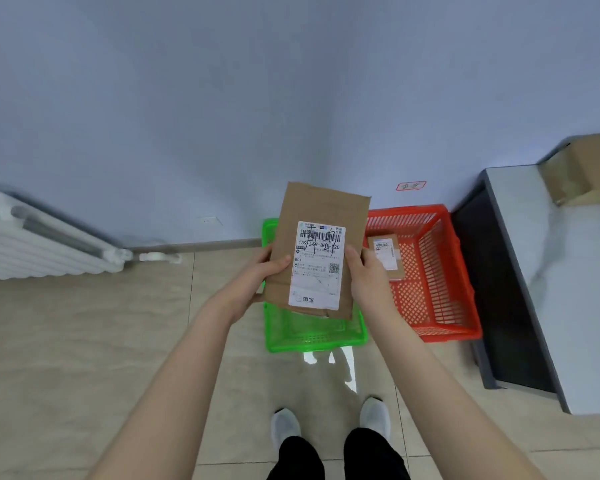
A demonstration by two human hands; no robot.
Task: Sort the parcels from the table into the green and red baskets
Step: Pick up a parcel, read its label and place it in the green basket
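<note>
I hold a flat brown cardboard parcel [321, 209] with a white shipping label, face up, above the green basket [312, 336]. My left hand [262, 277] grips its left edge with the thumb on top. My right hand [364, 271] grips its right edge. The red basket [437, 271] stands on the floor to the right of the green one. A small brown parcel [387, 252] with a label lies inside it. The held parcel hides most of the green basket's inside.
A grey table [548, 271] stands at the right with a cardboard box [582, 168] on its far end. A white radiator [32, 244] is on the left wall. My feet [329, 424] stand on the tiled floor in front of the baskets.
</note>
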